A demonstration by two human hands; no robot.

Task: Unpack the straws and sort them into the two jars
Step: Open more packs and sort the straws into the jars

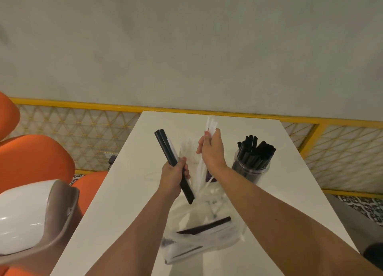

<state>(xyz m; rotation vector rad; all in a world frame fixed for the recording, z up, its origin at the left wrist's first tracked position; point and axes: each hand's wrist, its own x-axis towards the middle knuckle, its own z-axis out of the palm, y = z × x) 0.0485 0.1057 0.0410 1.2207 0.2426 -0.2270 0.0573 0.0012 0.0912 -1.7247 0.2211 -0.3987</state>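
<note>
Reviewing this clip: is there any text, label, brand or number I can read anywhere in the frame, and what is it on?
No text is legible in this frame.
Purple patch on the clear jar behind the right hand: maybe a label, too blurred to read.
Small dark marks on the plastic bag on the table: too small and blurred to read.
Jar of black straws: no label visible.

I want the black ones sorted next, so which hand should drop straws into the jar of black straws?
Probably the left hand: it grips the black straws, while the right hand holds white straws.
</note>
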